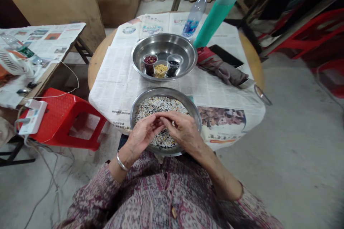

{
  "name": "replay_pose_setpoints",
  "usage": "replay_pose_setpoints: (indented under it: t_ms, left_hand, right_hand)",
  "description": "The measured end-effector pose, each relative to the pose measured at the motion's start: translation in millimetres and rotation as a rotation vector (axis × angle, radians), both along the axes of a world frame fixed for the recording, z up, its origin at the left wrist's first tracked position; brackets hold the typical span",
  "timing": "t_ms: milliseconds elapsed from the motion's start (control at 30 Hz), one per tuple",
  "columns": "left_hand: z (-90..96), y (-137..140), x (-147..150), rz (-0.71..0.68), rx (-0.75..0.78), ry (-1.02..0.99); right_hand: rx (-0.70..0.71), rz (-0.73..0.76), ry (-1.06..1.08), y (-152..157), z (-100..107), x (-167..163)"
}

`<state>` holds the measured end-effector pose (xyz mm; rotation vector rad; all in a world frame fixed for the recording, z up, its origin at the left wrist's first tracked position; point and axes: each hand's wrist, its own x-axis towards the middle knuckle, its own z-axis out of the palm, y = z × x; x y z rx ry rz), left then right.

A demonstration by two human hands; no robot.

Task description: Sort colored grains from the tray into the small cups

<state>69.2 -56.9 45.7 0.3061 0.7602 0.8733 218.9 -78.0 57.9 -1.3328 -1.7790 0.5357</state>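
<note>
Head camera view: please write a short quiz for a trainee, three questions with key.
1. How many clear plastic cups stand in the far round silver metal basin?
2. Which wrist wears the silver-coloured metal bangle?
3. The left hand and right hand are over which thing? A, red plastic stool; B, near round silver metal basin with mixed grains; C, clear plastic bottle with blue cap.
Key: 1. Three. 2. Left wrist. 3. B.

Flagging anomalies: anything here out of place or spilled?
No spill shows around the round steel basin of mixed grains. Oddly, a white plastic power strip perches on the edge of a red plastic stool, where it might fall.
</note>
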Motion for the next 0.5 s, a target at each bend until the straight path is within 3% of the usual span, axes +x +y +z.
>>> replay_pose_setpoints:
  t_ms: [133,367,500]
  left_hand:
    - [-1.7,2,1,-0.003,-0.044,0.006]
    - [7.0,6,-4,-0.014,-0.039,0.025]
    - [14.0,15,-14,0.044,0.080,0.145]
  right_hand:
    - [0.038,0.007,-0.116,-1,-2,-1]
    - [0.074,-0.080,0.001,2,-4,5]
    - [0.015,-0.141,0.036,7,-13,11]
